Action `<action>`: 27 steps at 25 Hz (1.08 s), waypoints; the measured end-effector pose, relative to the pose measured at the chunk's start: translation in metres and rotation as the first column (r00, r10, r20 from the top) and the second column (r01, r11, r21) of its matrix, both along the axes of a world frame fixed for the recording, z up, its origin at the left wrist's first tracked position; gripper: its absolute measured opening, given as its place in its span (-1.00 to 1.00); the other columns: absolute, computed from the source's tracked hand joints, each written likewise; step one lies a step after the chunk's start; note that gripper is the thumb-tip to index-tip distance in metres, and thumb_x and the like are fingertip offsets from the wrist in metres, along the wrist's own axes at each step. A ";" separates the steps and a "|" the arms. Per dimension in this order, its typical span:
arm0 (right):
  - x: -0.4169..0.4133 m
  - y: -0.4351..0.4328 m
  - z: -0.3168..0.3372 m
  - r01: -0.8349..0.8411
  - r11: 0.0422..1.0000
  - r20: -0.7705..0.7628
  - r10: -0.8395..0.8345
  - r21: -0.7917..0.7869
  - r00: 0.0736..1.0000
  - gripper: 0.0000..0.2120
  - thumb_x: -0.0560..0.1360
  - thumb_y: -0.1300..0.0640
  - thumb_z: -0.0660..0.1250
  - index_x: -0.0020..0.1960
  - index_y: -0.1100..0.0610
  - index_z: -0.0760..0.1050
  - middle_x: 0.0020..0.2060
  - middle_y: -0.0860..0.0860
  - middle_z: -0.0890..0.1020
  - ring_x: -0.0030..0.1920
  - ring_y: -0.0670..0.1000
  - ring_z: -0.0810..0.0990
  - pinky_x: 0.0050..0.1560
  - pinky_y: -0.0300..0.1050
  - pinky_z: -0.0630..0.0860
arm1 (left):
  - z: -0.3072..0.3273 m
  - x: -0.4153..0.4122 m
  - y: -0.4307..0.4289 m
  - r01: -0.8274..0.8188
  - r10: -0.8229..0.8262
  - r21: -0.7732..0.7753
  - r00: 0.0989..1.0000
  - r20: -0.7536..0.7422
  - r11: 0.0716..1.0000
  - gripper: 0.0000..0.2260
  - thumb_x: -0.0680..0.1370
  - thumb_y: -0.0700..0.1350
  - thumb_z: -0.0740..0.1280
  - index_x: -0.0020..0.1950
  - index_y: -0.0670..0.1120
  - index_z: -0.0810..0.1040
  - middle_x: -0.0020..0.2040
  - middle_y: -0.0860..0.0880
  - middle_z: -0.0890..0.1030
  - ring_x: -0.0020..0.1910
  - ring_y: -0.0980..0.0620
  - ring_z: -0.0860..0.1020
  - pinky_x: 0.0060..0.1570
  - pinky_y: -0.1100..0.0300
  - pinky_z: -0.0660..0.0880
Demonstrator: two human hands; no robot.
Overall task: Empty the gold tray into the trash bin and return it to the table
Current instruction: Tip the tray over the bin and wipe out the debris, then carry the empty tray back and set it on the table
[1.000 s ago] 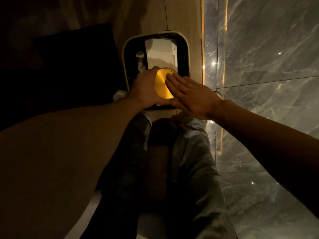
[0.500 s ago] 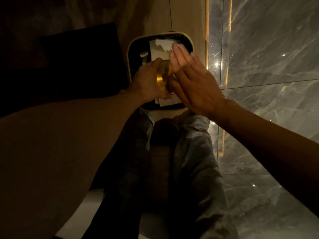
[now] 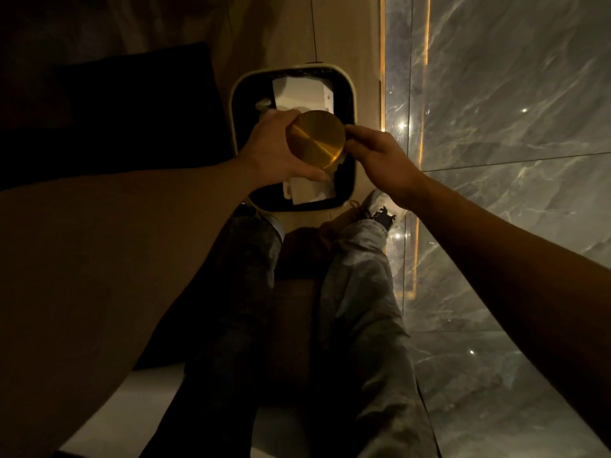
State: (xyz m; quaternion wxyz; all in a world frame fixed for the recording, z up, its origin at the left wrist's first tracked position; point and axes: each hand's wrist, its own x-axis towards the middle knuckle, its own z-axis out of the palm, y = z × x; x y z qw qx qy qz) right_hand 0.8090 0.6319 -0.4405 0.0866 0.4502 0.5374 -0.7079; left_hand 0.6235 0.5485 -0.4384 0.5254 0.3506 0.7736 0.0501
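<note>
The round gold tray hangs over the open trash bin, its flat brushed face turned up toward me. My left hand grips its left edge. At the tray's right edge my right hand has its fingers curled, the fingertips touching the rim. The bin has a pale rim and a dark inside, with white paper and a white box lying in it. It stands on the wood floor just ahead of my feet.
A grey marble wall with a lit gold strip runs along the right of the bin. A dark bulky shape fills the left. My legs and one shoe stand just behind the bin.
The tray has turned from on edge to flat with its face up. My right hand went from an open palm against the tray to curled fingers at its right rim.
</note>
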 end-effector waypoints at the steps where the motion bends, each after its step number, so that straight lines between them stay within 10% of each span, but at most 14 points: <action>1: 0.001 0.002 0.002 0.012 1.000 -0.013 -0.012 -0.022 1.000 -0.68 0.63 0.26 0.11 0.34 0.14 0.42 0.13 -0.02 0.57 0.06 -0.30 0.54 0.03 -0.50 0.43 | 0.001 -0.002 0.001 0.005 -0.004 -0.016 0.999 0.033 1.000 -0.04 0.04 0.24 0.63 0.38 0.00 0.42 0.33 -0.05 0.45 0.30 -0.01 0.44 0.35 0.01 0.43; 6: 0.009 0.002 0.008 0.076 0.997 -0.050 -0.077 -0.025 0.996 -0.69 0.65 0.22 0.10 0.36 0.13 0.41 0.13 0.02 0.58 0.06 -0.26 0.55 0.04 -0.47 0.45 | 0.012 0.003 0.003 -0.268 0.312 -0.224 0.930 0.193 0.937 -0.15 0.15 0.06 0.65 0.39 0.03 0.42 0.25 0.06 0.54 0.22 0.08 0.51 0.25 0.11 0.47; 11: 0.010 -0.003 0.020 0.159 0.987 -0.015 -0.160 -0.033 0.987 -0.73 0.63 0.22 0.14 0.27 0.21 0.49 0.06 0.05 0.59 0.05 -0.12 0.55 0.13 -0.25 0.48 | 0.030 0.025 -0.010 -0.455 0.654 -0.489 0.644 0.397 0.744 -0.69 0.48 0.02 0.44 0.18 -0.02 0.54 0.20 -0.03 0.61 0.20 0.03 0.56 0.26 0.11 0.48; 14: 0.015 -0.003 0.027 0.179 0.983 0.030 -0.177 -0.045 0.984 -0.77 0.62 0.12 0.19 0.16 0.21 0.52 0.01 0.14 0.61 0.03 0.05 0.59 0.18 0.04 0.53 | 0.039 0.041 -0.017 -0.551 0.756 -0.522 0.531 0.383 0.651 -0.49 0.51 0.18 0.35 0.39 0.00 0.42 0.29 -0.03 0.53 0.22 -0.01 0.53 0.11 0.14 0.54; 20: 0.033 -0.009 0.053 0.190 0.977 0.126 -0.177 -0.099 0.976 -0.78 0.58 -0.04 0.24 -0.01 0.13 0.42 -0.10 0.09 0.59 -0.04 0.15 0.63 -0.01 0.10 0.63 | 0.066 0.065 -0.017 -0.620 0.775 -0.471 0.555 0.302 0.628 -0.53 0.60 0.21 0.15 0.44 0.01 0.38 0.35 -0.04 0.50 0.25 -0.06 0.50 0.08 0.09 0.50; 23: 0.045 -0.014 0.078 0.304 0.949 0.157 -0.288 -0.086 0.945 -0.77 0.61 -0.04 0.20 0.00 0.14 0.38 -0.14 0.07 0.57 -0.09 0.13 0.63 -0.18 0.00 0.64 | 0.087 0.068 -0.015 -0.602 0.688 -0.335 0.647 0.327 0.725 -0.64 0.60 0.13 0.21 0.39 0.15 0.39 0.42 -0.01 0.40 0.34 -0.11 0.43 0.22 -0.04 0.50; 27: 0.055 -0.013 0.127 0.384 0.923 0.136 -0.378 -0.018 0.916 -0.85 0.61 0.01 0.21 0.02 0.09 0.37 -0.08 0.16 0.59 -0.16 0.18 0.65 -0.12 0.13 0.63 | 0.139 0.072 -0.009 -0.480 0.493 -0.131 0.792 0.361 0.867 -0.48 0.47 -0.18 0.43 0.36 0.11 0.36 0.27 -0.08 0.46 0.19 -0.06 0.50 -0.09 0.23 0.59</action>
